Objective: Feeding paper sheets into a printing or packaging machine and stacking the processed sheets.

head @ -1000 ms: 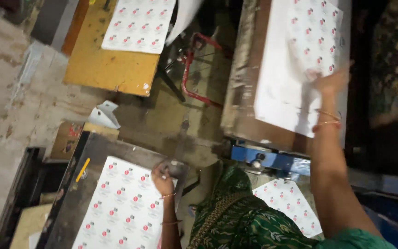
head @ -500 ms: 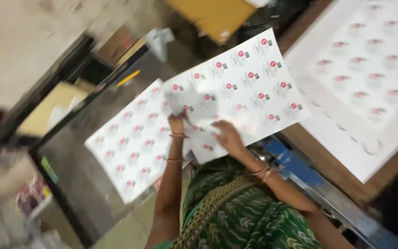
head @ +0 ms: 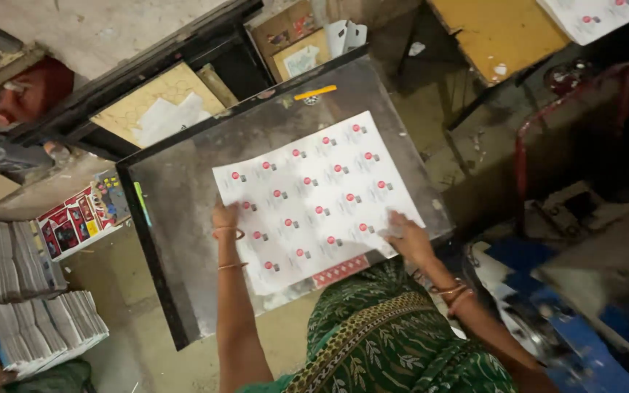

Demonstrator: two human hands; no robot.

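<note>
A white printed sheet (head: 314, 196) with rows of small red and grey marks lies flat on a dark grey metal table (head: 183, 196). My left hand (head: 226, 218) rests on the sheet's left edge, fingers on the paper. My right hand (head: 405, 236) presses on the sheet's near right corner. Both wrists carry bangles. A red patterned strip (head: 340, 271) peeks out under the sheet's near edge.
A yellow table (head: 504, 29) with another printed sheet stands at the top right. A red metal frame (head: 569, 102) and blue machine parts (head: 584, 342) are on the right. Stacks of paper (head: 30, 320) and colourful printed cards (head: 74, 218) lie on the left floor.
The view has swung from the machine on the right to the dark table. The sheet carried over half a second ago now lies flat on the table under both hands.
</note>
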